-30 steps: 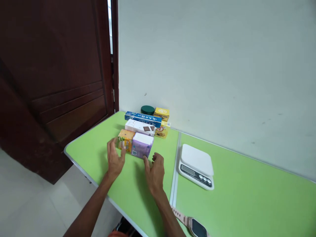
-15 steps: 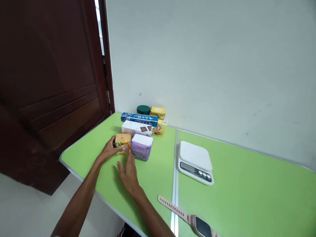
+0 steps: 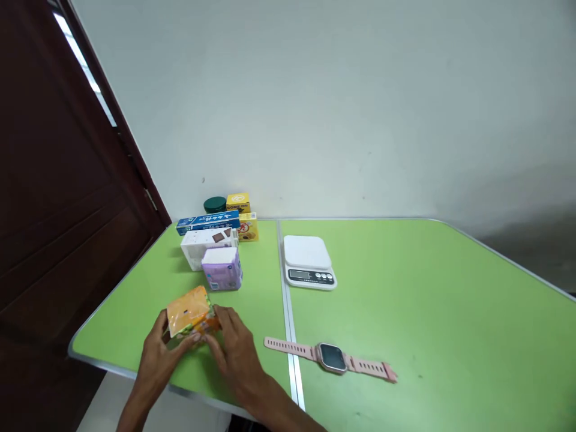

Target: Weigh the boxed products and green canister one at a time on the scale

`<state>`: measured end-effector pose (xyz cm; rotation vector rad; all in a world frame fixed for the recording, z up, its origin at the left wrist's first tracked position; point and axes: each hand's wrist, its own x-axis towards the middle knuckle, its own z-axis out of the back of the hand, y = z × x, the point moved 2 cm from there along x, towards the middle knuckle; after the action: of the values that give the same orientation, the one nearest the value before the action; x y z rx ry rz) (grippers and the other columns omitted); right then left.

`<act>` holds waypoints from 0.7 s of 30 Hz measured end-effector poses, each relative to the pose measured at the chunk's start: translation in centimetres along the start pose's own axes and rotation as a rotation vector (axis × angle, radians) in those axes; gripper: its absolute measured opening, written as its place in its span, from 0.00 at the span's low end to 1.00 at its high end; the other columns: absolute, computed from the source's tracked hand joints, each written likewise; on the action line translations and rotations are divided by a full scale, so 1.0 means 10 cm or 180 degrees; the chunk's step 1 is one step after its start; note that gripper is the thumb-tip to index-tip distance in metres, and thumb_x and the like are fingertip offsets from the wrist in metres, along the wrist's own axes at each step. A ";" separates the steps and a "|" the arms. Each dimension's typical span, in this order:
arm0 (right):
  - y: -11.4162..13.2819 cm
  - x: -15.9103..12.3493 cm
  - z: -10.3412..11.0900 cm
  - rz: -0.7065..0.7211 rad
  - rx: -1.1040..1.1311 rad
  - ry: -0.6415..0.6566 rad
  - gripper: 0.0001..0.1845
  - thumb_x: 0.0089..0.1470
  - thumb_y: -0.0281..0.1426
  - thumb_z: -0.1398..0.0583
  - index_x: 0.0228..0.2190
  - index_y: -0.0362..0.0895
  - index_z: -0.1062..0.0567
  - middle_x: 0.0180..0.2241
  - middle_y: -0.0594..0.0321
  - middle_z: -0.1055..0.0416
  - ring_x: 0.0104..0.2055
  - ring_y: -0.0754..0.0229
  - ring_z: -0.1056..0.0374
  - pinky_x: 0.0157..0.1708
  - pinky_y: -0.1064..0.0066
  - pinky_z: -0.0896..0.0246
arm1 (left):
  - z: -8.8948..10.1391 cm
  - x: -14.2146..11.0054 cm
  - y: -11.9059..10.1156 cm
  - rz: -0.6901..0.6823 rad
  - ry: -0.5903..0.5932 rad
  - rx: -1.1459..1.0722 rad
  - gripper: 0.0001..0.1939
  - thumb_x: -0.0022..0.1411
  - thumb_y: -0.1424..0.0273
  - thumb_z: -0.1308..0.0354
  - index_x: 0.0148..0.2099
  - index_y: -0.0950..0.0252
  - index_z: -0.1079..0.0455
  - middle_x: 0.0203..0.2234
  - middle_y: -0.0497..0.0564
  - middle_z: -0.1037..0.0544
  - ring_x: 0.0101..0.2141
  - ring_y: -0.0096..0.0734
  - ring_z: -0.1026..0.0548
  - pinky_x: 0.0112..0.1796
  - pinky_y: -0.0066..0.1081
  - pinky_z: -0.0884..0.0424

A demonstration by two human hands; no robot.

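- Your left hand [image 3: 157, 358] is coming in over the near left part of the green table [image 3: 382, 282], its forearm rising from the bottom edge of the view, its thumb angling across toward the right thumb.
- Your right hand [image 3: 240, 354] is slanting in from the lower right, its fingers pointing up and leftward, its back mostly facing you.
- Your left fingers are parting partway, just wide enough for the orange pack [image 3: 188, 311], and are holding its left side while the thumb is pressing along its near face.
- Your right fingers are bending around the pack's right end, with that thumb lying low by the near face; both hands are keeping hold of it together.
- The orange pack is sitting between your two hands, its top face showing above the thumbs and turning at a slant to the table edge; you cannot tell here whether its underside is touching the table.
- The purple pack [image 3: 222, 273] is standing just beyond it, apart from your fingers.
- Behind that, the white box [image 3: 204, 243] and the blue box [image 3: 209, 223] are lying in rows.
- To the right, the white scale [image 3: 308, 258] and the pink-strapped watch [image 3: 332, 358] are resting clear of your hands.
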<state>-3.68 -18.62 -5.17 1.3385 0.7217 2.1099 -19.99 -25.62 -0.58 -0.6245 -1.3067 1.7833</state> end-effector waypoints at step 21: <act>-1.83 0.91 2.36 -0.0875 -0.0612 -0.1165 0.22 0.62 0.48 0.43 0.44 0.44 0.22 0.43 0.48 0.20 0.41 0.48 0.24 0.41 0.55 0.24 | -3.19 1.55 -0.96 -0.1275 0.1705 -0.0509 0.32 0.51 0.56 0.25 0.54 0.63 0.29 0.49 0.57 0.20 0.47 0.42 0.21 0.47 0.42 0.22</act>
<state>17.46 4.28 -3.34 1.3792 0.5016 1.6168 -0.50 5.54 -1.27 -0.7970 -1.1057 1.0950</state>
